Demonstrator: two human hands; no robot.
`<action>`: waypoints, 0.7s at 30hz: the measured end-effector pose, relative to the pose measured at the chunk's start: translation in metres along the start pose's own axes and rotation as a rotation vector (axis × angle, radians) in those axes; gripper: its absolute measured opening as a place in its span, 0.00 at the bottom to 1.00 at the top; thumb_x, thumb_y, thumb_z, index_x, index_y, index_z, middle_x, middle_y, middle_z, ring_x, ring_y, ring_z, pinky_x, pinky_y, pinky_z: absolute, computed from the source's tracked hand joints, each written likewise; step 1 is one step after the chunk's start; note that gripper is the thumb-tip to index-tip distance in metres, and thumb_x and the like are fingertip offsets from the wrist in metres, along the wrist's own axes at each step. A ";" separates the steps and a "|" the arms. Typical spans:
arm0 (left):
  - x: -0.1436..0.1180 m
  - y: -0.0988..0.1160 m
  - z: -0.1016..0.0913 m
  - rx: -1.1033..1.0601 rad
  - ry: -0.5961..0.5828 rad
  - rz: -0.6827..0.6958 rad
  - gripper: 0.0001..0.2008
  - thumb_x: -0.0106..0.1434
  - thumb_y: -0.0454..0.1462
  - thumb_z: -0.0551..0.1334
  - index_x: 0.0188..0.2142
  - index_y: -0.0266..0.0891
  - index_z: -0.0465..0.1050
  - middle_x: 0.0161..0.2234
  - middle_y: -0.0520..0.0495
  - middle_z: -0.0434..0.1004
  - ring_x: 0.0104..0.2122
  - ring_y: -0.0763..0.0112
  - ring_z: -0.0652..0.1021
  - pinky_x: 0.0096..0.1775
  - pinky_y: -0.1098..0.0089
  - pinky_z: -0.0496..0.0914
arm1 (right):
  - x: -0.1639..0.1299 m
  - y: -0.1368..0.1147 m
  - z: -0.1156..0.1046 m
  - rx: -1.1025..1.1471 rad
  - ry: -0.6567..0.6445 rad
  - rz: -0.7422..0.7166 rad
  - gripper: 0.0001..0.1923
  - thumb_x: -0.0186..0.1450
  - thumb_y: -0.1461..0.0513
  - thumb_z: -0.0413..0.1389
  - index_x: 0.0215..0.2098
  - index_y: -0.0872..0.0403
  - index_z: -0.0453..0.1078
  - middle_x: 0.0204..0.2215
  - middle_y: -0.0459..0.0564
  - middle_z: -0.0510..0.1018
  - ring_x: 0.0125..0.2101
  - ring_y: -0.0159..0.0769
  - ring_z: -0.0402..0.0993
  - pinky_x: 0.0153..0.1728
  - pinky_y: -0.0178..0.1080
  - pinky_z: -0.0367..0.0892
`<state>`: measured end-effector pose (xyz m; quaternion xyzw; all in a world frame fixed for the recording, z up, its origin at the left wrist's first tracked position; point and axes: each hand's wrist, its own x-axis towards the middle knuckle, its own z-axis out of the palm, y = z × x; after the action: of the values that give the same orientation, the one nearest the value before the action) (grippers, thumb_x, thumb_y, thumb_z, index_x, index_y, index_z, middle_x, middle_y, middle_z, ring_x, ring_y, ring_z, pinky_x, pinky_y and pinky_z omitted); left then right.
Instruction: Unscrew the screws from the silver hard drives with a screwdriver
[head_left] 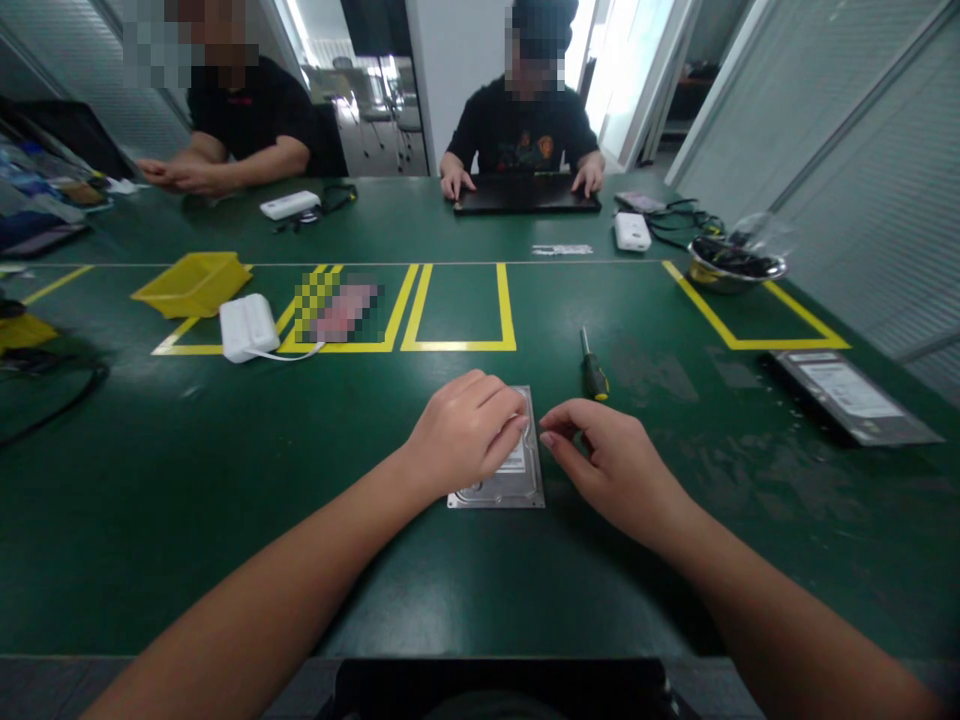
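In the head view a silver hard drive (517, 488) with a white label lies flat on the green table in front of me. My left hand (466, 428) is over it and hides much of its upper left part. Its fingers are curled towards the thumb; whatever is between them is too small or hidden. Just off the drive's right edge is my right hand (600, 450), fingers bent and thumb a little apart, with nothing visible in it. A screwdriver (595, 378) with a dark and yellow handle lies beyond my right hand, its shaft pointing away.
Another hard drive (855, 395) lies at the right. Behind it stands a metal bowl (735, 275) of dark items. A yellow bin (193, 285) and a white power bank (248, 328) are at the left. Across the table, one person holds a black panel (527, 193); another sits left.
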<state>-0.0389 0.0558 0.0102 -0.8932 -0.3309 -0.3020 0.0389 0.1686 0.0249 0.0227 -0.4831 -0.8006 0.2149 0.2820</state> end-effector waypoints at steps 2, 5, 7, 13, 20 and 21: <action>-0.001 0.000 0.000 -0.082 -0.002 -0.044 0.09 0.69 0.36 0.53 0.36 0.36 0.70 0.33 0.45 0.73 0.35 0.65 0.71 0.39 0.64 0.67 | 0.000 0.002 0.001 -0.105 0.000 -0.034 0.04 0.67 0.64 0.53 0.36 0.54 0.70 0.31 0.47 0.75 0.32 0.33 0.70 0.34 0.36 0.63; -0.003 0.001 -0.001 -0.178 -0.004 -0.089 0.07 0.68 0.34 0.54 0.35 0.37 0.69 0.32 0.47 0.72 0.35 0.66 0.71 0.39 0.65 0.67 | 0.000 0.006 0.003 -0.248 -0.032 -0.052 0.06 0.69 0.63 0.51 0.36 0.55 0.69 0.32 0.49 0.74 0.33 0.35 0.68 0.35 0.37 0.62; -0.004 0.002 0.000 -0.216 -0.020 -0.101 0.07 0.68 0.33 0.54 0.36 0.36 0.69 0.33 0.47 0.72 0.35 0.67 0.71 0.39 0.65 0.67 | 0.000 0.007 0.003 -0.321 -0.045 -0.056 0.08 0.70 0.62 0.50 0.36 0.55 0.69 0.32 0.50 0.73 0.34 0.36 0.69 0.36 0.39 0.61; -0.003 0.000 0.002 -0.264 -0.121 -0.074 0.09 0.72 0.34 0.52 0.42 0.36 0.70 0.38 0.45 0.75 0.39 0.66 0.73 0.43 0.65 0.69 | 0.001 0.009 0.003 -0.415 -0.073 -0.045 0.11 0.71 0.62 0.48 0.38 0.55 0.71 0.33 0.51 0.74 0.36 0.38 0.70 0.37 0.39 0.61; -0.001 0.002 0.001 -0.269 -0.126 -0.056 0.09 0.69 0.33 0.53 0.40 0.36 0.72 0.37 0.44 0.74 0.39 0.65 0.73 0.44 0.63 0.69 | 0.001 0.011 0.004 -0.495 -0.092 -0.029 0.10 0.71 0.61 0.48 0.38 0.54 0.71 0.33 0.49 0.74 0.35 0.38 0.71 0.35 0.38 0.60; -0.001 0.003 0.001 -0.277 -0.123 -0.054 0.08 0.68 0.33 0.54 0.40 0.36 0.72 0.37 0.45 0.74 0.39 0.65 0.73 0.43 0.64 0.69 | 0.001 0.011 0.004 -0.502 -0.094 -0.028 0.10 0.71 0.61 0.48 0.38 0.54 0.71 0.33 0.49 0.74 0.35 0.38 0.71 0.35 0.38 0.59</action>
<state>-0.0374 0.0534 0.0097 -0.8976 -0.3120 -0.2903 -0.1132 0.1726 0.0307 0.0132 -0.5166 -0.8475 0.0275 0.1186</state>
